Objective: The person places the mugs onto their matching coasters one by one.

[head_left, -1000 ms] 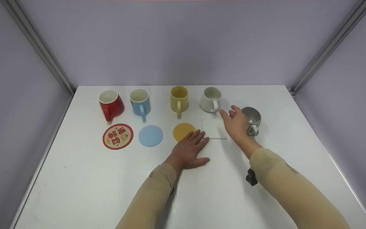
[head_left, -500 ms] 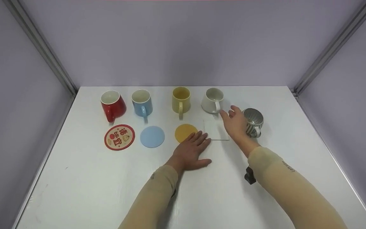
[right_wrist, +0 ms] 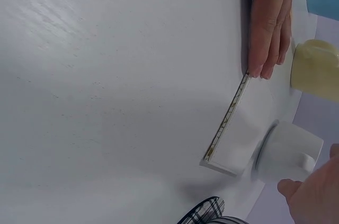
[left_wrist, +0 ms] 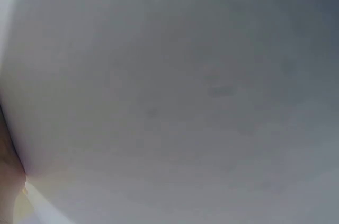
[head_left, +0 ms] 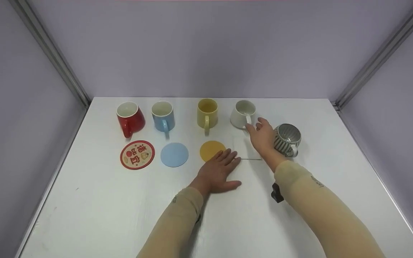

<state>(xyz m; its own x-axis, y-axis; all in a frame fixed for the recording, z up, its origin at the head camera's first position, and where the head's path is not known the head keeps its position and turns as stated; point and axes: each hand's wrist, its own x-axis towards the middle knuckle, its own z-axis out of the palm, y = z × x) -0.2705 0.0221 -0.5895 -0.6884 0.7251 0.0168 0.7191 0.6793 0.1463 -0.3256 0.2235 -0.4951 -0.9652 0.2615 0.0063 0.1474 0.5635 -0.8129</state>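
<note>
My left hand [head_left: 219,173] lies flat on the table, fingers spread. Its fingertips overlap the front edge of a yellow round coaster [head_left: 210,149] and reach the near left corner of a white square coaster [right_wrist: 241,128]. Beyond that coaster stands a white mug [head_left: 241,116], its handle turned towards me. My right hand [head_left: 262,138] is at this handle, thumb and fingers apart on either side; whether it touches is unclear. Right of this hand, a striped grey mug [head_left: 286,142] stands partly hidden. A plaid, rounded thing [right_wrist: 204,211] shows beside it in the right wrist view.
Upright along the back are a red mug [head_left: 134,122], a light blue mug [head_left: 163,120] and a yellow mug [head_left: 206,115]. In front lie a red patterned coaster [head_left: 137,154] and a light blue coaster [head_left: 174,154]. Walls enclose the white table [head_left: 113,215].
My right hand has moved left, from beside the striped mug to the white mug's handle. The left hand stays flat in place; the head view has shifted slightly.
</note>
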